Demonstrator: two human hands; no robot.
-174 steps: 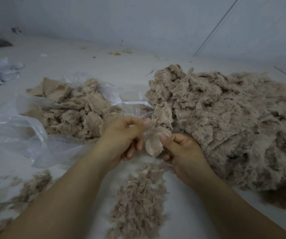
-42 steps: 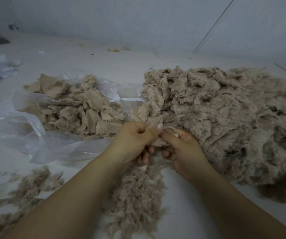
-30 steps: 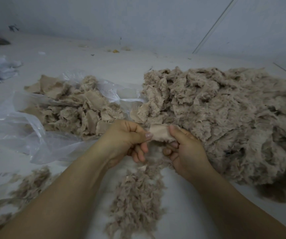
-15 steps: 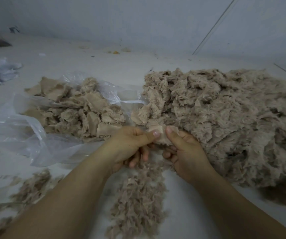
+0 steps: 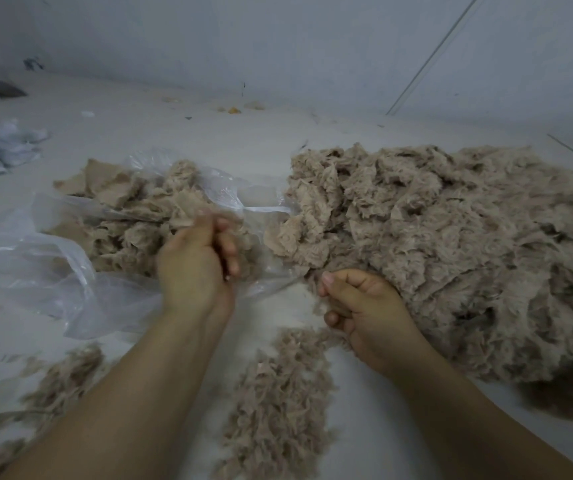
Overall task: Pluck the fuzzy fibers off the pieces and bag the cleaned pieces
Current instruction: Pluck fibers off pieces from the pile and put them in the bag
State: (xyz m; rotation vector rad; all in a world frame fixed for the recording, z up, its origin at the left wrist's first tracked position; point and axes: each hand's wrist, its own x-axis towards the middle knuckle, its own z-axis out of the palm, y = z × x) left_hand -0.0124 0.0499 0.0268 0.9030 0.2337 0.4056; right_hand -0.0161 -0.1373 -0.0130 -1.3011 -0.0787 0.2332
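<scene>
left hand [image 5: 197,261] blurred over clear bag [image 5: 70,282], grip unclear; right hand [image 5: 364,306] curled at fuzzy pile [image 5: 451,244] edge, contents unclear; bare floor [image 5: 309,306] between

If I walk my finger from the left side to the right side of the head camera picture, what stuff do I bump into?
Clear plastic bag → left hand → right hand → big fuzzy pile.
</scene>
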